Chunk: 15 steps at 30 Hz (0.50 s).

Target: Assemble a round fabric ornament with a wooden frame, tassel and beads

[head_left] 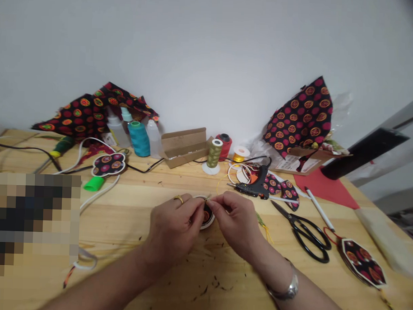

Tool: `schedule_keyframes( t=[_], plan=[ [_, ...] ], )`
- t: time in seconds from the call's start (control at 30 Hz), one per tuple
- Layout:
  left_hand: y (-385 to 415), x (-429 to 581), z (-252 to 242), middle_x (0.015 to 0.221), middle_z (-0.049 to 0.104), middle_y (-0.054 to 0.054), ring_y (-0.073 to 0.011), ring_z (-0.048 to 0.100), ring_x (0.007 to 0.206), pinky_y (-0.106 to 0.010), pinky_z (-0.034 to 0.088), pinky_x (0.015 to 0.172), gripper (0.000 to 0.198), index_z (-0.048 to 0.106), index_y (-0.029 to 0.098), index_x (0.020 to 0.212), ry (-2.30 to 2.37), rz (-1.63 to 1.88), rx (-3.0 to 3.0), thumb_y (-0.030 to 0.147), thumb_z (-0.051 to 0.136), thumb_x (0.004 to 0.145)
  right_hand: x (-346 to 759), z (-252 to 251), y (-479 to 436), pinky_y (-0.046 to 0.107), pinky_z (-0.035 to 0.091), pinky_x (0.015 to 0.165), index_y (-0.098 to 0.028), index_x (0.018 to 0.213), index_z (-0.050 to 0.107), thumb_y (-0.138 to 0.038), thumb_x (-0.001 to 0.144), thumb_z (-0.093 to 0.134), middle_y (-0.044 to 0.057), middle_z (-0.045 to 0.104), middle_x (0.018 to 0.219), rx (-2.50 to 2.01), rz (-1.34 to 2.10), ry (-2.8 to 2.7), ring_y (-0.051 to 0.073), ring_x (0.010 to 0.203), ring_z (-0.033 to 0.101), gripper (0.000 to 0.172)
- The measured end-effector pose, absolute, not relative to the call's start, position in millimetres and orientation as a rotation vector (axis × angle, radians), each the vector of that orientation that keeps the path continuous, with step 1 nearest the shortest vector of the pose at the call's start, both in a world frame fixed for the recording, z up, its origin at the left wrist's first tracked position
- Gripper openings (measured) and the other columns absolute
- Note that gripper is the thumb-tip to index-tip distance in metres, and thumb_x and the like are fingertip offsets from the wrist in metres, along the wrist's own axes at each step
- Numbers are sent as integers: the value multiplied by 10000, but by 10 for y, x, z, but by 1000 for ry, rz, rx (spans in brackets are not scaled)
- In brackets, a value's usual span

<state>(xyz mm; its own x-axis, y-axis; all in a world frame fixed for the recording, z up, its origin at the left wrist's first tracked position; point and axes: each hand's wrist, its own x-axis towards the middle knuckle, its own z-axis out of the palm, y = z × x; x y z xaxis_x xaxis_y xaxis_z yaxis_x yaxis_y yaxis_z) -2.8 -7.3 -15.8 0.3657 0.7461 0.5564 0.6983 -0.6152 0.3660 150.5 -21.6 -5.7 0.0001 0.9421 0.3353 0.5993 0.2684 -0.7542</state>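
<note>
A small round piece (207,223) with dark patterned fabric and a white rim lies low over the table, partly hidden by my fingers. My left hand (177,222), with a ring on one finger, is closed on its left edge. The fingers of my right hand (236,221) pinch at its top edge, meeting the left fingertips; something tiny and thin shows there, too small to name. Just right of my right hand lies a yellow-green tassel (265,226). Beyond it are black-handled scissors (303,230) and a black glue gun (256,188).
Thread spools (214,154), a teal cone of thread (139,140), squeeze bottles and a cardboard box (184,149) line the wall. At right are a white pen (320,208), an octagonal fabric piece (362,263) and red paper (334,189). White cable (101,196) runs along the left.
</note>
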Motion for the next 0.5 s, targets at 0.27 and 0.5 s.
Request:
schedule_keyframes(
  t=[0.27, 0.5],
  plan=[
    [-59, -22, -185, 592, 656, -9, -158, 607, 517, -264, 402, 498, 205, 717, 157, 756, 1293, 1214, 2546, 141, 531, 841, 1516, -115, -223, 335, 342, 632, -157, 689, 608, -116, 887, 469, 67, 585, 674, -1374, -288, -2186, 201, 658, 482, 245],
    [-62, -20, -181, 597, 666, -16, -170, 620, 518, -280, 408, 495, 199, 724, 140, 771, 1272, 1189, 2583, 124, 537, 836, 1531, -65, -222, 354, 275, 614, -164, 720, 572, -84, 823, 543, 62, 546, 679, -1323, -547, -2338, 226, 673, 418, 134]
  ],
)
